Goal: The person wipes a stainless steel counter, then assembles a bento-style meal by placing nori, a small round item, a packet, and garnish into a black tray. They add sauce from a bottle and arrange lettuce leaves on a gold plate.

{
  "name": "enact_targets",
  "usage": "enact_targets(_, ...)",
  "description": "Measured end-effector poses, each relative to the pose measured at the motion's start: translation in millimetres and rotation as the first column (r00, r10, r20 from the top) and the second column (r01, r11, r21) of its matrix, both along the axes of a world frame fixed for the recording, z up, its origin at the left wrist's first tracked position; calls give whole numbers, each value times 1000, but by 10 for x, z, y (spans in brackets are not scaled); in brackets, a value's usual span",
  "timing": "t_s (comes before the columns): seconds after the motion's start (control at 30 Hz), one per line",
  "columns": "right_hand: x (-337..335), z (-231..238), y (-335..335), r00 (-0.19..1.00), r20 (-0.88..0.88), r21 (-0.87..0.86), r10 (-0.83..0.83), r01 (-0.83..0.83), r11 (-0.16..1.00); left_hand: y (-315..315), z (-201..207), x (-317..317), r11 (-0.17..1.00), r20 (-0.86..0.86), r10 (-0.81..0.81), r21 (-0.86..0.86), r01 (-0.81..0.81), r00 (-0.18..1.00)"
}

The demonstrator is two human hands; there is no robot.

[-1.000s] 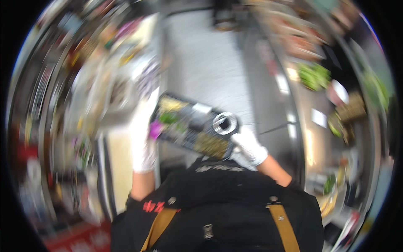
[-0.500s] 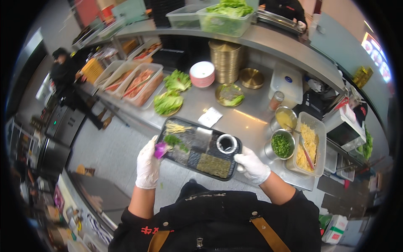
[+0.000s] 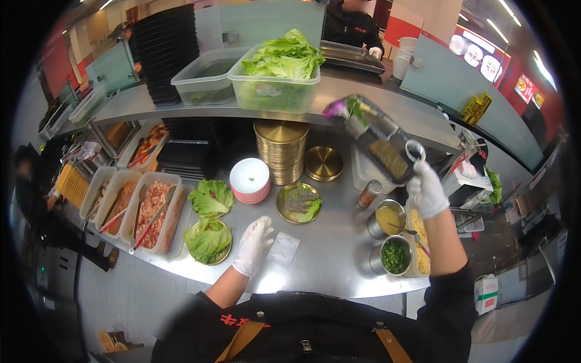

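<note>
Head view of a steel counter (image 3: 327, 254) with two gloved hands at work. The right hand (image 3: 426, 192) is raised and clamped on the near corner of one black compartment tray (image 3: 378, 140), which it holds tilted above the counter; beyond the hand the tray carries a purple garnish, greens, a yellowish filling and one small round cup. The left hand (image 3: 253, 245) lies flat on the counter with its fingers together and nothing in its grasp; just to its right lies one white paper slip (image 3: 283, 249).

To the left of the left hand are two lettuce-lined dishes (image 3: 209, 239), and beyond it, up and to the right, a third gold plate with lettuce (image 3: 299, 202). Straight beyond the left hand stands one stack of pink bowls (image 3: 250, 180), and behind that one stack of gold plates (image 3: 281, 148) beside a single gold lid (image 3: 324, 163). Below the right hand stand two steel cups, one with yellow sauce (image 3: 387, 219), one with chopped greens (image 3: 393, 257), and one shaker (image 3: 369, 193). Far left of the left hand, three white tubs (image 3: 154, 212) hold meats with tongs. On the upper shelf sit two clear bins, one heaped with lettuce (image 3: 281, 75).
</note>
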State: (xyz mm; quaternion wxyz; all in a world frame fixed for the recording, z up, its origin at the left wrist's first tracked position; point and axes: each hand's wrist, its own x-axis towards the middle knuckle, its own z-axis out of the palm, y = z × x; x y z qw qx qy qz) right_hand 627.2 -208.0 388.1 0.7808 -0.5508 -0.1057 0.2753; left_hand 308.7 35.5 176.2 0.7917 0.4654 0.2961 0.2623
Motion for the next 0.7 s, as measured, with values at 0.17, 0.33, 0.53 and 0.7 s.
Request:
enact_targets(0.17, 1155, 334, 745, 996, -64, 111, -63, 70, 991, -50, -621, -86, 813, -310, 128, 577, 80, 942)
enact_targets(0.33, 2154, 384, 1564, 984, -54, 140, -169, 175, 974, -236, -847, -159, 453, -347, 353, 876, 166, 869)
enact_targets(0.53, 3042, 187, 2382, 959, -76, 161, -274, 283, 946, -257, -1069, -123, 382, -410, 464, 892, 240, 786)
enact_targets(0.7, 3432, 97, 2846, 974, -62, 188, -218, 226, 956, -272, -1111, -96, 397, -506, 485, 854, 336, 713)
